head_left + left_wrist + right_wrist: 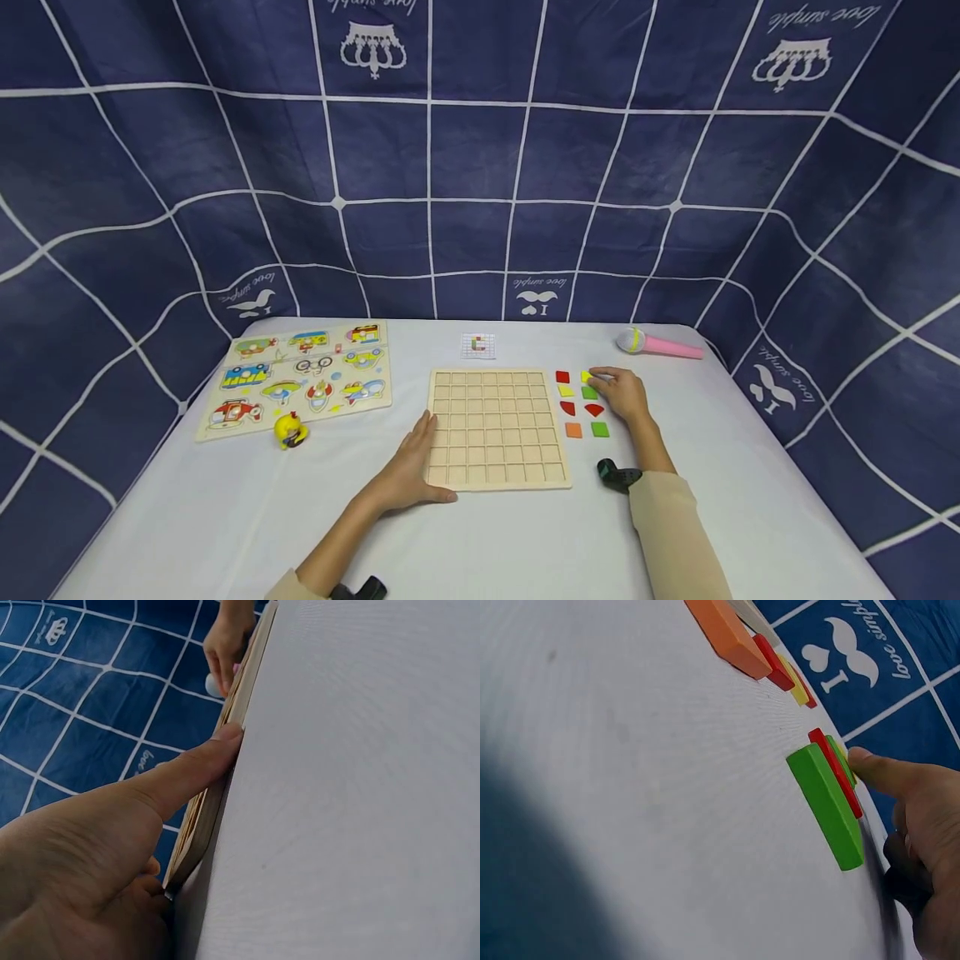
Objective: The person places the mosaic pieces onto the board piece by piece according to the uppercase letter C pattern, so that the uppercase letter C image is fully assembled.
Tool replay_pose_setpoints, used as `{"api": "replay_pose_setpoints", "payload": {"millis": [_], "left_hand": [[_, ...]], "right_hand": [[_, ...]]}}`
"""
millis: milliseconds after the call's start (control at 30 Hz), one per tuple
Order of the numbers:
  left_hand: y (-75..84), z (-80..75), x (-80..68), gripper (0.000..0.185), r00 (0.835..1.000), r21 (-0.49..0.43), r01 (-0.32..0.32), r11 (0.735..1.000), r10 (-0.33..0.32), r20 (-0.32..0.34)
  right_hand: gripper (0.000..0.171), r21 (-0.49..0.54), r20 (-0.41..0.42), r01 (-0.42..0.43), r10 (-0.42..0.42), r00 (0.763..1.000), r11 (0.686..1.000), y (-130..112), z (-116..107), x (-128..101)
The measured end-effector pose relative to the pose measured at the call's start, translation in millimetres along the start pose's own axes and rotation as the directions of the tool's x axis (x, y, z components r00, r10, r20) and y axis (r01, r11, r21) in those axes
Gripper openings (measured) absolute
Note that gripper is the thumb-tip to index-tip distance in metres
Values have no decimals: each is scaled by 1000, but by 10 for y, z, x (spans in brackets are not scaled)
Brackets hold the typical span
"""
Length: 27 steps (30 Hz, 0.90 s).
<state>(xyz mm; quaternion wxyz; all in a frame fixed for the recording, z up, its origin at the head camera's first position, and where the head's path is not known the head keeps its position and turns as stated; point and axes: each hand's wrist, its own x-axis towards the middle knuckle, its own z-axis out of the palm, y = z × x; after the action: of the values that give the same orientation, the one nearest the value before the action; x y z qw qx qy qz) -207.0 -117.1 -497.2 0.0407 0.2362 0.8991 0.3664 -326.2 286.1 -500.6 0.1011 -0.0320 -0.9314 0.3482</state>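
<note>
Wooden board (498, 430) on the desk (517, 542) is touched by the straight-fingered left grip (406, 468). Eight tiles (567, 408) are laid at its right; whether one yellow tile (585, 377) is pinched by the right grip (627, 395) cannot be told. "Love simple" is printed on the backdrop (472, 150).

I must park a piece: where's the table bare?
Bare table: between the picture puzzle and the grid board, beyond the left hand; in front of that board; right of the right hand, nearer than the microphone. Crowded: right of the board, among the coloured pieces.
</note>
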Motion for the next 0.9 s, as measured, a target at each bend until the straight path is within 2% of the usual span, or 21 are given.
{"api": "replay_pose_setpoints", "payload": {"millis": [200, 467, 633, 900], "left_hand": [[-7, -1, 7, 127, 1000, 0, 6, 1000, -6, -6], [-8, -2, -10, 125, 1000, 1, 20, 1000, -20, -2], [-14, -2, -6, 125, 1000, 2, 26, 1000, -26, -1], [-10, 2, -12, 125, 1000, 5, 30, 1000, -30, -4]], "right_hand": [[32, -35, 34, -16, 17, 999, 999, -36, -26, 32], [31, -41, 34, -63, 64, 997, 997, -76, -28, 20], [30, -41, 3, -55, 56, 998, 998, -81, -11, 13], [32, 24, -63, -29, 30, 998, 999, -137, 5, -59]]}}
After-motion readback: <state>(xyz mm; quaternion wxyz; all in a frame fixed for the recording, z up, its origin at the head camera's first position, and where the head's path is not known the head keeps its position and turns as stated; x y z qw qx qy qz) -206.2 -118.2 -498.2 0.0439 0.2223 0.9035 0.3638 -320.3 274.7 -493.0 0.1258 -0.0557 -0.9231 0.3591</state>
